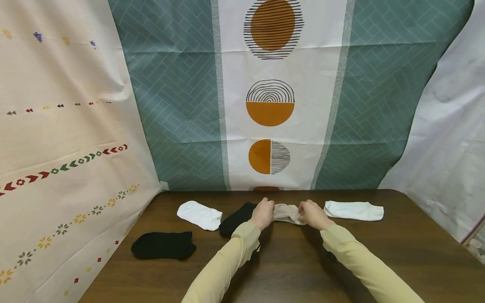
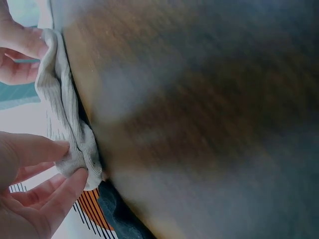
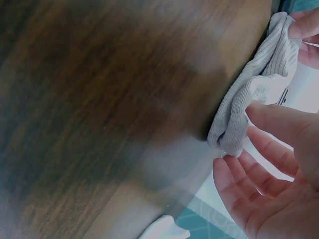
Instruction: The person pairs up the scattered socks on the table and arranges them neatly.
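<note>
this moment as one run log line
left hand: pinches ribbed beige sock | right hand: pinches same sock | left side: front black sock, rear black sock, left white sock | right side: right white sock

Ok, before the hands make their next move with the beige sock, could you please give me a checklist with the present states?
1. Left hand pinches the beige sock: ok.
2. Right hand holds its other end: ok.
3. Beige sock lies flat: not ok, it is bunched.
4. Right-side white sock is apart from the beige sock: ok.
5. Black sock beside the left hand is untouched: cannot tell, the hand hides its edge.
</note>
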A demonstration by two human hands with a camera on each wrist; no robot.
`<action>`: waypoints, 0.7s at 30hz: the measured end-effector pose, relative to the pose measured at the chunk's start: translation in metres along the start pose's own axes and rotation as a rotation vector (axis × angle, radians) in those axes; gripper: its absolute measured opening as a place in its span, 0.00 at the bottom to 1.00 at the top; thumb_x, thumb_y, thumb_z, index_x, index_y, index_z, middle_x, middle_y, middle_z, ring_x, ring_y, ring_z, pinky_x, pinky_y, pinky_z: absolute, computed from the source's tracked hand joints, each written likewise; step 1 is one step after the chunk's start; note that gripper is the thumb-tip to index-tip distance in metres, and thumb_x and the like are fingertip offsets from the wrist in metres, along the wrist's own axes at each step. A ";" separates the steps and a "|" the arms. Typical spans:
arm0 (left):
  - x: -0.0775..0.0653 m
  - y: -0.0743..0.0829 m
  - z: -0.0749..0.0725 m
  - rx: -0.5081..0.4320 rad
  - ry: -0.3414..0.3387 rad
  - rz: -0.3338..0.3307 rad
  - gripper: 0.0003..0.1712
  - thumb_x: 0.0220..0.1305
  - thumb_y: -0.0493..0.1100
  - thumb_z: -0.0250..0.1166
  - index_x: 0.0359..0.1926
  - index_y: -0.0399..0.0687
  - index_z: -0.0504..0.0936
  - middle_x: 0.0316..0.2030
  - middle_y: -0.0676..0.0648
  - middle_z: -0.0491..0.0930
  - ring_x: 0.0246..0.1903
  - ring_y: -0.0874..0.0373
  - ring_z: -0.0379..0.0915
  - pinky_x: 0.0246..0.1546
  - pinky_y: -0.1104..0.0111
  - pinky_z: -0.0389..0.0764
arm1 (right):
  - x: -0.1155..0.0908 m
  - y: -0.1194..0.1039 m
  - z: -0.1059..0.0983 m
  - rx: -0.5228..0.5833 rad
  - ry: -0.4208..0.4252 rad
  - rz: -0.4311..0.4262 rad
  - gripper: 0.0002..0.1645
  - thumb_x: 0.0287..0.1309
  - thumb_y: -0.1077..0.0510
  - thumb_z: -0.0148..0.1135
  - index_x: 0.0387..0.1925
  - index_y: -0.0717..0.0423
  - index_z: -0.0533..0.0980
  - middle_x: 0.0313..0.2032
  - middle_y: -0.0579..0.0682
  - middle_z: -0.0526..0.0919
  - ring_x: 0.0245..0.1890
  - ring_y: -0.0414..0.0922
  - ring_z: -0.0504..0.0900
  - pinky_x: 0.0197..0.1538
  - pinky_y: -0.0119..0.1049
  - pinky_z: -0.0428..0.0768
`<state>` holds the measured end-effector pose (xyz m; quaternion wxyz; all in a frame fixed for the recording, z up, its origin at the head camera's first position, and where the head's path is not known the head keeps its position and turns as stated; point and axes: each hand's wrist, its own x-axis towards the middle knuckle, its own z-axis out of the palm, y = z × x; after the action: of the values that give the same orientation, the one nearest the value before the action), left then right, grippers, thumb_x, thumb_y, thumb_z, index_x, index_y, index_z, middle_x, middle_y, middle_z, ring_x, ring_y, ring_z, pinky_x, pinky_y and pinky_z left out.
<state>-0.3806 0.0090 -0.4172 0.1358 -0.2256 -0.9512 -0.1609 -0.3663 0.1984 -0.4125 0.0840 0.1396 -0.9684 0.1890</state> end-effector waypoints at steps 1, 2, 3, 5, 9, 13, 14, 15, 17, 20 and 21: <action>0.001 0.000 0.000 -0.002 -0.002 -0.006 0.05 0.55 0.29 0.60 0.28 0.42 0.78 0.25 0.47 0.67 0.26 0.56 0.70 0.24 0.70 0.71 | 0.001 0.000 0.000 0.001 0.001 0.000 0.12 0.41 0.62 0.69 0.29 0.61 0.75 0.29 0.51 0.70 0.28 0.47 0.71 0.33 0.42 0.71; 0.001 0.000 0.000 -0.002 -0.001 -0.012 0.05 0.55 0.29 0.60 0.28 0.42 0.78 0.25 0.47 0.67 0.26 0.56 0.70 0.23 0.70 0.71 | 0.001 0.000 0.000 0.001 0.004 -0.001 0.12 0.41 0.63 0.69 0.29 0.61 0.75 0.29 0.51 0.70 0.28 0.47 0.71 0.33 0.43 0.71; 0.002 0.000 0.001 -0.003 -0.004 -0.018 0.05 0.55 0.29 0.60 0.28 0.42 0.78 0.26 0.47 0.67 0.25 0.56 0.70 0.23 0.69 0.71 | 0.002 0.000 0.000 0.001 0.006 0.000 0.12 0.41 0.62 0.69 0.29 0.61 0.75 0.29 0.51 0.70 0.28 0.47 0.71 0.32 0.43 0.71; 0.003 0.000 0.001 0.003 -0.001 -0.020 0.05 0.56 0.30 0.60 0.27 0.42 0.78 0.26 0.47 0.66 0.25 0.56 0.70 0.22 0.69 0.71 | 0.003 0.000 0.000 0.000 0.010 0.000 0.12 0.41 0.63 0.69 0.29 0.61 0.75 0.29 0.52 0.70 0.28 0.48 0.71 0.32 0.43 0.71; 0.004 0.000 0.003 0.021 0.021 -0.011 0.06 0.56 0.31 0.60 0.26 0.43 0.77 0.26 0.47 0.66 0.25 0.56 0.70 0.23 0.69 0.71 | 0.006 0.001 0.000 -0.010 0.022 0.010 0.12 0.40 0.63 0.68 0.29 0.61 0.75 0.29 0.52 0.70 0.29 0.49 0.72 0.32 0.45 0.72; 0.007 0.000 0.003 0.035 0.048 0.002 0.07 0.57 0.31 0.59 0.25 0.43 0.77 0.25 0.46 0.67 0.25 0.55 0.71 0.23 0.69 0.72 | 0.009 0.002 0.002 -0.021 0.030 0.015 0.11 0.40 0.64 0.68 0.29 0.62 0.75 0.29 0.53 0.70 0.31 0.51 0.72 0.33 0.45 0.72; 0.007 0.000 0.003 0.038 0.050 0.004 0.07 0.57 0.31 0.59 0.24 0.43 0.77 0.25 0.46 0.67 0.25 0.55 0.71 0.23 0.69 0.72 | 0.009 0.003 0.002 -0.021 0.030 0.016 0.11 0.40 0.64 0.67 0.29 0.62 0.75 0.29 0.53 0.70 0.31 0.51 0.72 0.33 0.46 0.72; 0.008 0.000 0.003 0.040 0.053 0.005 0.08 0.57 0.30 0.59 0.24 0.43 0.77 0.25 0.46 0.67 0.25 0.55 0.71 0.23 0.69 0.72 | 0.010 0.003 0.003 -0.022 0.030 0.017 0.11 0.41 0.64 0.67 0.30 0.62 0.75 0.29 0.53 0.70 0.31 0.52 0.72 0.33 0.46 0.72; 0.008 0.000 0.003 0.038 0.054 0.008 0.09 0.57 0.30 0.58 0.23 0.43 0.77 0.24 0.46 0.67 0.25 0.55 0.71 0.23 0.69 0.72 | 0.011 0.003 0.003 -0.023 0.029 0.018 0.11 0.42 0.64 0.67 0.30 0.62 0.75 0.29 0.54 0.70 0.32 0.52 0.72 0.34 0.46 0.72; 0.009 0.000 0.003 0.033 0.046 0.002 0.09 0.58 0.29 0.58 0.23 0.43 0.77 0.24 0.47 0.66 0.25 0.56 0.70 0.23 0.69 0.71 | 0.012 0.002 0.004 -0.029 0.026 0.023 0.10 0.44 0.64 0.67 0.31 0.63 0.75 0.30 0.54 0.70 0.32 0.52 0.72 0.34 0.46 0.72; 0.010 0.000 0.003 0.027 0.047 0.001 0.10 0.58 0.29 0.58 0.23 0.43 0.77 0.24 0.47 0.66 0.24 0.56 0.70 0.23 0.69 0.71 | 0.013 0.002 0.004 -0.031 0.027 0.025 0.10 0.44 0.65 0.67 0.31 0.63 0.75 0.30 0.54 0.70 0.32 0.52 0.72 0.34 0.45 0.72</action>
<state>-0.3895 0.0133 -0.4168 0.1613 -0.2203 -0.9497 -0.1532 -0.3796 0.1959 -0.4138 0.0967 0.1237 -0.9716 0.1769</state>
